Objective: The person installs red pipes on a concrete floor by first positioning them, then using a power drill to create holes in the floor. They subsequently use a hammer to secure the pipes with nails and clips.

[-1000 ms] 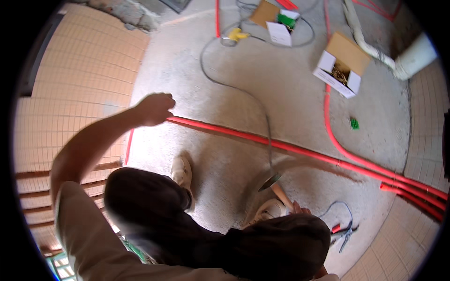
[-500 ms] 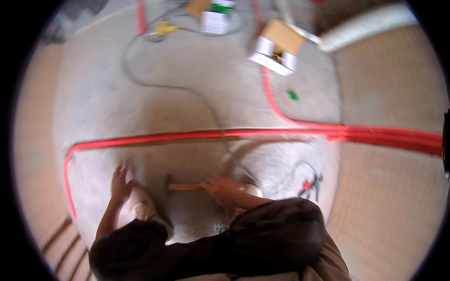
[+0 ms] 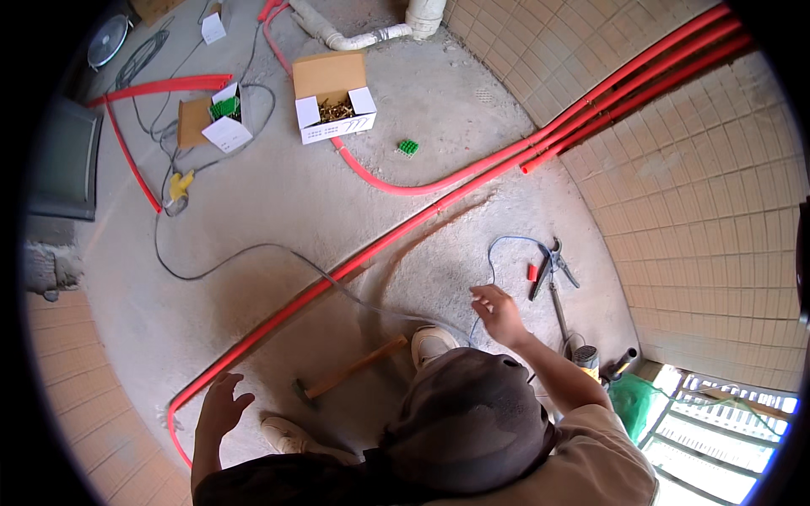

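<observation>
My left hand [image 3: 225,401], fingers apart and empty, hangs near the long red pipe [image 3: 325,285] at the lower left. My right hand [image 3: 498,314] is open, fingers slightly curled, above the floor beside a thin blue cord [image 3: 491,257]. A wooden-handled hammer [image 3: 354,367] lies between my shoes, below the pipe. To the right of my right hand lie dark-handled pliers or cutters [image 3: 558,268], a short red fitting [image 3: 532,272] and a metal rod [image 3: 559,312]. A grey cable [image 3: 253,250] runs across the pipe toward my feet.
Open boxes [image 3: 333,118] [image 3: 228,130] of small parts, a green piece [image 3: 407,148], a yellow tool [image 3: 180,187], more red pipes [image 3: 163,84] and white drainpipe [image 3: 354,38] lie beyond. Tiled walls [image 3: 675,211] flank the floor; a cylindrical tool [image 3: 586,363] stands near the bright opening.
My view has swung right. My right hand has let go of the hammer, now lying on the floor, and has moved toward the tools at the right. My left hand has come down lower.
</observation>
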A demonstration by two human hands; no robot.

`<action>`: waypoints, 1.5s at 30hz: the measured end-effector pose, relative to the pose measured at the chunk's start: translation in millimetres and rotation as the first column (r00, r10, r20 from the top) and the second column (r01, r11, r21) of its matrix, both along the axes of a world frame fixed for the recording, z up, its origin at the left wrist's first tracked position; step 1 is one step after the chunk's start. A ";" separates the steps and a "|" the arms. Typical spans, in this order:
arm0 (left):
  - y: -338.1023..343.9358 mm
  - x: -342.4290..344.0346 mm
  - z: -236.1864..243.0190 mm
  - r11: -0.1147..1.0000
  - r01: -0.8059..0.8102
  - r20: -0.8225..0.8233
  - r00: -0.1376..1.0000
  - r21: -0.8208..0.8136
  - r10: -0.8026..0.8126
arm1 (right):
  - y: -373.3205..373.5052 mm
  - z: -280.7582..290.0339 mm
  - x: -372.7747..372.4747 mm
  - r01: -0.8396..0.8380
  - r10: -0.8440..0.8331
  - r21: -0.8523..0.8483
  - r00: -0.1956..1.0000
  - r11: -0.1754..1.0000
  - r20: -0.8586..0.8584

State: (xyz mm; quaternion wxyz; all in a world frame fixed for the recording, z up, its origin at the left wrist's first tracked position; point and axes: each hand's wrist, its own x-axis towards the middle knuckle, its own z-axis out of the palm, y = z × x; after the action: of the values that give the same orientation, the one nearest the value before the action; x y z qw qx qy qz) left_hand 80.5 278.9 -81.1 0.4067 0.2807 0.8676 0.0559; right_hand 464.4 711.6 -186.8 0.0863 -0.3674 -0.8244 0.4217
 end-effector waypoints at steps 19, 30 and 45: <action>37.4 -22.6 76.3 0.894 0.086 -0.259 0.941 -0.439 -0.218 | 15.5 25.8 -49.1 -0.728 0.760 -0.454 0.142 0.514 0.634; -183.5 98.7 -16.2 0.830 -0.292 -0.093 0.955 -0.475 0.282 | -25.7 2.3 -128.9 -0.800 0.785 -0.170 0.481 0.575 0.391; -356.9 56.9 -112.3 0.150 -0.986 -0.462 0.102 0.070 0.881 | 7.4 -124.6 -164.5 -0.355 0.675 -0.591 0.539 0.724 0.504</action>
State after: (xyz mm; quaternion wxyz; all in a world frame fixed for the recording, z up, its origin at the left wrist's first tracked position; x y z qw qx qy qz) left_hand 137.4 -78.0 -193.4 0.1218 -0.3905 0.9030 0.1310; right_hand 299.9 719.1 -311.4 -0.4404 -0.2387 -0.7539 0.4251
